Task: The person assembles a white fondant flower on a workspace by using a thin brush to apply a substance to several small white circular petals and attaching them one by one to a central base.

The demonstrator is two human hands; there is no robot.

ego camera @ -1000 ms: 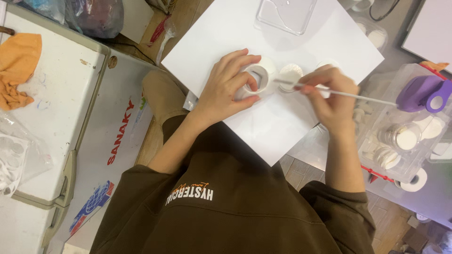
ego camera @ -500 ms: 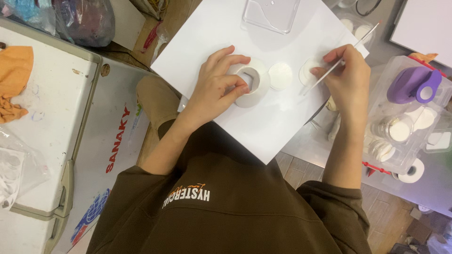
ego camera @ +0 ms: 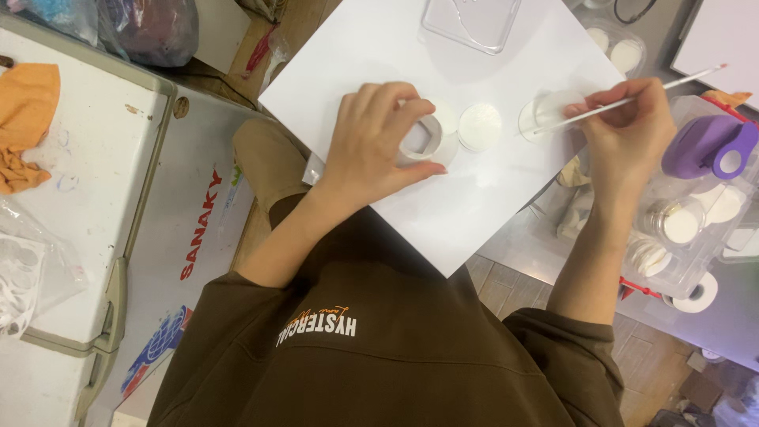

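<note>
While the left hand (ego camera: 371, 146) curls closed around a white ring (ego camera: 419, 136), half hiding it on the white sheet (ego camera: 474, 205), the right hand (ego camera: 628, 130) pinches a thin white stick (ego camera: 632, 100). Its long axis runs left to right, its left tip over a partly covered disc (ego camera: 545, 115).

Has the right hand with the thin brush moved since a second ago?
Yes. The right hand has pulled the thin brush away from the white ring, past the white disc, toward the white sheet's edge.
</note>
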